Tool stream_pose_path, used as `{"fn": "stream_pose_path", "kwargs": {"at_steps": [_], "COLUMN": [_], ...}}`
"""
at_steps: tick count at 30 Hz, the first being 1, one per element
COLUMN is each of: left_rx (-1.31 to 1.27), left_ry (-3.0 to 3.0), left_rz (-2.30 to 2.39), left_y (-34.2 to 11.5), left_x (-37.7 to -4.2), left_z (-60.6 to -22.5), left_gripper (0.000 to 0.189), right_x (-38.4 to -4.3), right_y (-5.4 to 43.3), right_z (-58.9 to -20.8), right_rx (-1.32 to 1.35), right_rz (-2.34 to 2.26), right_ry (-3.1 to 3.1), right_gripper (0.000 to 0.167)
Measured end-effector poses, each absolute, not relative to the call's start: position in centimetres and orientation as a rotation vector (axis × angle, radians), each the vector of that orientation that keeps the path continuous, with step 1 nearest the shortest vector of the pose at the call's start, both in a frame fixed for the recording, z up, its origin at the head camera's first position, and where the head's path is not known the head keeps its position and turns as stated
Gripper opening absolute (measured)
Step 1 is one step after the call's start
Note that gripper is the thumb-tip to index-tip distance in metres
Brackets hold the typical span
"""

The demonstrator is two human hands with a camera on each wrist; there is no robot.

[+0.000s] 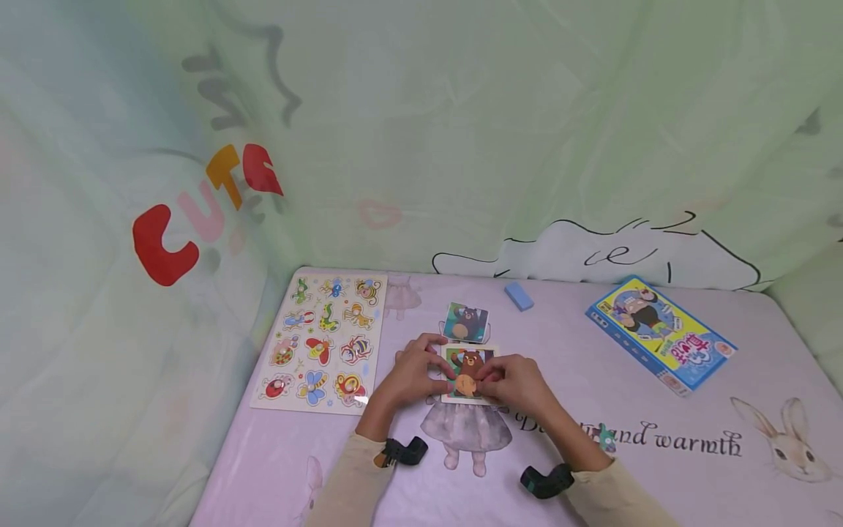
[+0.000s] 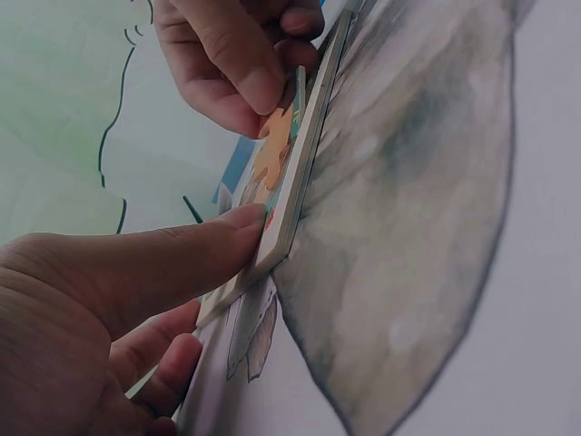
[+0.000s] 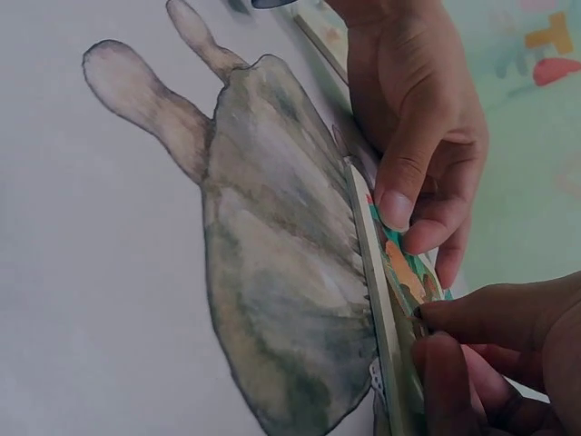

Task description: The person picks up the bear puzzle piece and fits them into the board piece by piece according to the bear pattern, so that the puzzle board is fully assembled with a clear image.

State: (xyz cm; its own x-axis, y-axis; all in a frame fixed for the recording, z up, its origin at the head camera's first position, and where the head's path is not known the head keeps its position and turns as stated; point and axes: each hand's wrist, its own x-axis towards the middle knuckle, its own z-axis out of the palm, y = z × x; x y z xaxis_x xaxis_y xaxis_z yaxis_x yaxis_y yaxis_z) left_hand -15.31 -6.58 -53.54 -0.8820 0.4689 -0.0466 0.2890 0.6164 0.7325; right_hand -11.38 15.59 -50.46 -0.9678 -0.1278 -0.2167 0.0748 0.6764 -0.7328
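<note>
A small bear jigsaw puzzle sits in a pale-rimmed puzzle board (image 1: 469, 400) on the table, its brown bear and orange belly showing. My left hand (image 1: 415, 369) holds the board at its left side. The left thumb (image 2: 241, 222) lies over the rim in the left wrist view, the other fingers bent round the far side. From the right, my right hand (image 1: 523, 382) pinches a puzzle piece (image 2: 300, 98) between thumb and forefinger. That piece is tilted up at the board's right part, mostly hidden by the fingertips. Just above the board lies a bear picture card (image 1: 467, 322).
An insect peg puzzle (image 1: 323, 344) lies on the left. A blue and yellow box (image 1: 661, 333) is at the right, a blue block (image 1: 519, 296) at the back. Near the right forearm is a small green piece (image 1: 606, 438). Printed curtains surround the table.
</note>
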Motion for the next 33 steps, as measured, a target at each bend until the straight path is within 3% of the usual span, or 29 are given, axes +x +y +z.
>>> {"fn": "stream_pose_path", "kwargs": {"at_steps": [33], "left_rx": [0.517], "left_ry": [2.734], "left_rz": [1.038], "left_y": [-5.3], "left_x": [-15.2], "left_z": [-54.2], "left_gripper": [0.018], "right_x": [-12.4], "right_y": [16.4], "right_z": [-50.7], "right_rx": [-0.019], "right_rz": [-1.097], "right_ry": [2.615], "right_gripper": [0.015]}}
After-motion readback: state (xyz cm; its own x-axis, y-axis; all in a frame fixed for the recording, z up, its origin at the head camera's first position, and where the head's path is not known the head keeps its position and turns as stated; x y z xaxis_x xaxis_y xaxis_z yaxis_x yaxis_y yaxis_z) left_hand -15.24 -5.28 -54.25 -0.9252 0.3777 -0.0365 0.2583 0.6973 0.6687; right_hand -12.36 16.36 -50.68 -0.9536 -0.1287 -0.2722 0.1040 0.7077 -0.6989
